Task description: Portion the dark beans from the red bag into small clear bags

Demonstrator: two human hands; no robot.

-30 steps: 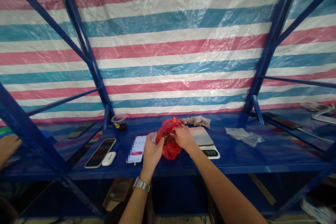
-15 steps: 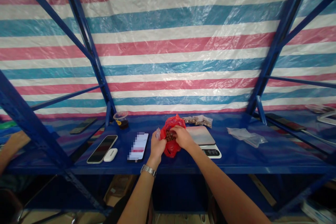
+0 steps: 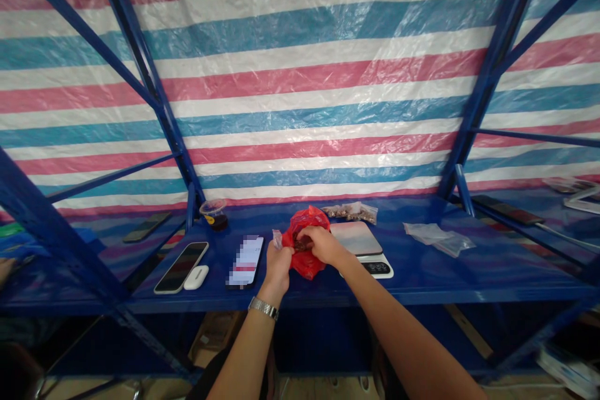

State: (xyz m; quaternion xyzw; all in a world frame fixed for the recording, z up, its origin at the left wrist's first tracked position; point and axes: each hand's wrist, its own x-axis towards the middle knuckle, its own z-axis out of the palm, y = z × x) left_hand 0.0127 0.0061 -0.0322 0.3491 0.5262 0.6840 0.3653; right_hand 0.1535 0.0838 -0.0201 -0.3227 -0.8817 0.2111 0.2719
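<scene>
A red plastic bag lies opened out on the blue shelf, with small brown nut-like pieces inside. My left hand is closed at the bag's left edge. From its grip sticks up the crumpled top of a small clear plastic bag. The fingers of my right hand dip into the red bag and are bunched together among the brown pieces; their tips are partly hidden. Just right of the bag, partly behind my right wrist, is a white kitchen scale with a flat metal plate.
Filled clear packets lie behind the scale, flat clear bags to its right. On the left are a lit phone, a dark phone, a white earbud case and a plastic cup. Blue posts frame the shelf.
My right fingers have sunk a little deeper among the brown pieces. My left hand keeps its hold at the bag's edge. The view has shifted slightly, and another person's arm at far left has drawn back.
</scene>
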